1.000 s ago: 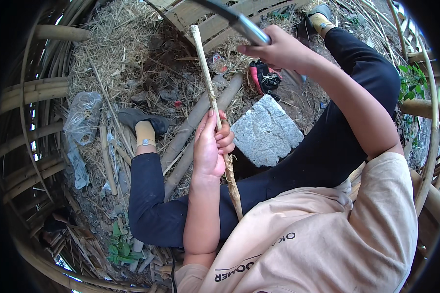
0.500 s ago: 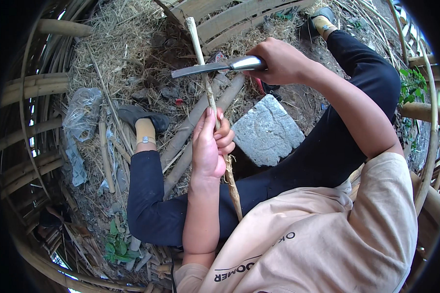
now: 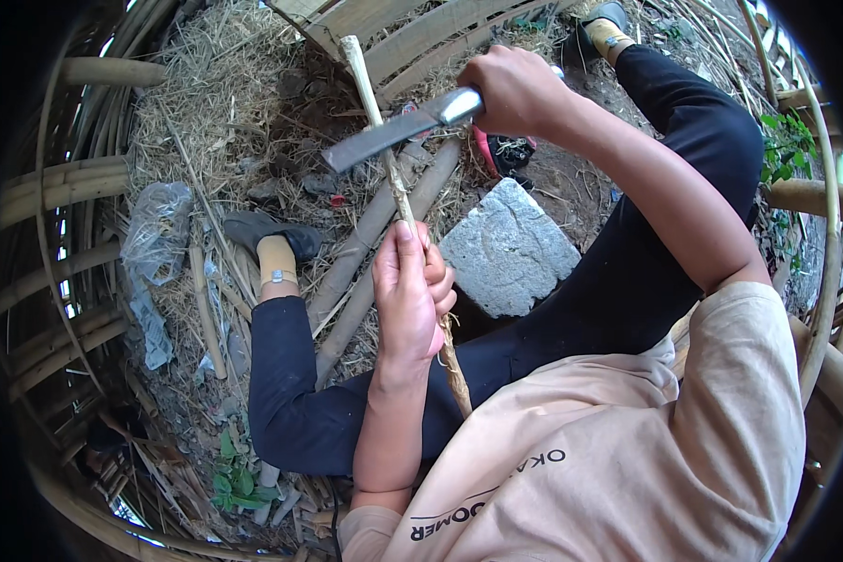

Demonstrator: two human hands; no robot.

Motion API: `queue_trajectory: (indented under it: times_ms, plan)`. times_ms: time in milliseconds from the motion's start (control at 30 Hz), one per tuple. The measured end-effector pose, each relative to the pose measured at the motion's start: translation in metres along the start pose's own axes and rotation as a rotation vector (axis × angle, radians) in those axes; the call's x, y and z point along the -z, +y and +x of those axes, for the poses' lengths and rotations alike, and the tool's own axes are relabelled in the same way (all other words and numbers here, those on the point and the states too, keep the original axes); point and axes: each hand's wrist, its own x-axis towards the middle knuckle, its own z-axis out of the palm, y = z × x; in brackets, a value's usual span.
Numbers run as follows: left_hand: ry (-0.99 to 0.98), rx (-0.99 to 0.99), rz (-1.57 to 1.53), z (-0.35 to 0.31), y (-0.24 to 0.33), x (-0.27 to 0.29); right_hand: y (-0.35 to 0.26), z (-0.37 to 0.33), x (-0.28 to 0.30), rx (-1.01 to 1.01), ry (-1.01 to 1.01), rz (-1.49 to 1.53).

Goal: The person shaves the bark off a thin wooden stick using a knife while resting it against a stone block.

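Tilting its dull flat face into view, the metal blade has just swung across the far part of the stick, so edge and pale wood now meet or nearly so; I can't tell which. The right hand is closed round its silvery handle; the left hand wraps the stick's middle, thumb along it. Knotty and rough, the stick slants from the beige shirt toward the far left, past a pitted grey block.
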Motion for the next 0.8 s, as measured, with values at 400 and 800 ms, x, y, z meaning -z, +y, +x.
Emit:
queue_trajectory:
  times_ms: [400,800]
  plan:
    - [0.028,0.012,-0.003,0.007,-0.003,0.005,0.027,-0.004,0.032,-0.157,0.175,0.227]
    - [0.054,-0.044,0.070,0.000,0.002,-0.009,-0.004,-0.011,0.006,-0.030,-0.013,0.039]
